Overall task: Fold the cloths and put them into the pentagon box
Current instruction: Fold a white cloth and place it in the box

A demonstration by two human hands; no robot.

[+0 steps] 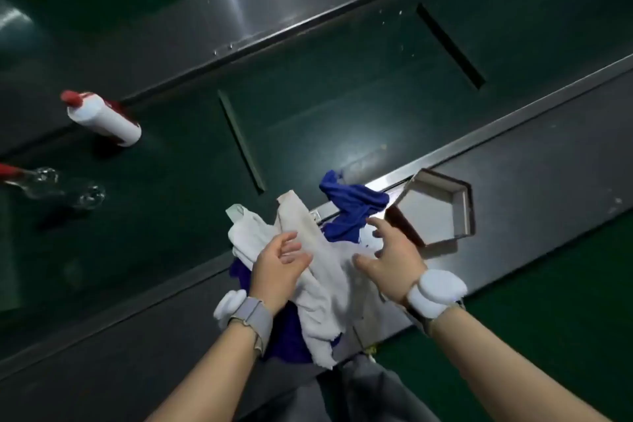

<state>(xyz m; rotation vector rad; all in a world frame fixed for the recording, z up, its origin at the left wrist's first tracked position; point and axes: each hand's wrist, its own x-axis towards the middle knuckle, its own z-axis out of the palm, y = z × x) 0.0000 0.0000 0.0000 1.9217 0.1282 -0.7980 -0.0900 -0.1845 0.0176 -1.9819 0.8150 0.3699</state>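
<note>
**On the grey ledge [513,154], two loose hands over a heap of cloths**

The white cloth [329,284] lies crumpled across the ledge's near edge. A blue cloth [349,209] is bunched just beyond it, and more blue shows underneath beside the left wrist. The left hand [279,262] rests at the white cloth's left side, fingers loosely curved and gripping nothing that can be seen. The right hand [390,259] hovers just over the heap with fingers spread wide, holding nothing. Each wrist wears a band with a white device on it. The pentagon box [464,212] sits on the ledge just right of the heap, open side up, near the right fingertips. Out on the green belt [342,106], well to the left, are a white bottle [102,120] with a red cap and a clear bottle [51,185] lying on its side.
</note>
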